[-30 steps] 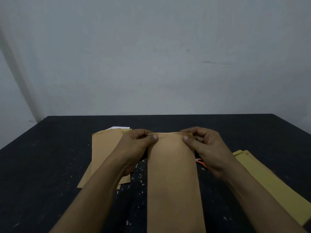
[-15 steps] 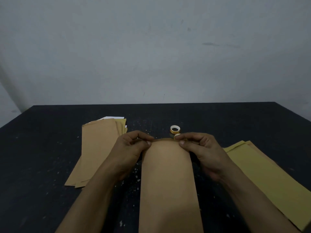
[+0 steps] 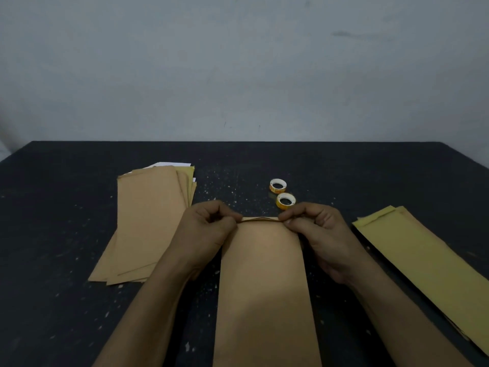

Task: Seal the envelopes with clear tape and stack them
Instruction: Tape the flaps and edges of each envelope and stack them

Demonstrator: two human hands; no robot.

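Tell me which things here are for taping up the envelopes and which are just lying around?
For the job:
brown envelope, top edge pinched by the left hand and right hand; near tape roll; far tape roll; envelope pile at left; yellowish envelopes at right.

Just lying about:
white sheet peeking from under that pile; pale specks on the black table.

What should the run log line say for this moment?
step: flap fold | left hand: pinches top edge of centre envelope | right hand: pinches same edge | tape rolls: on table, untouched
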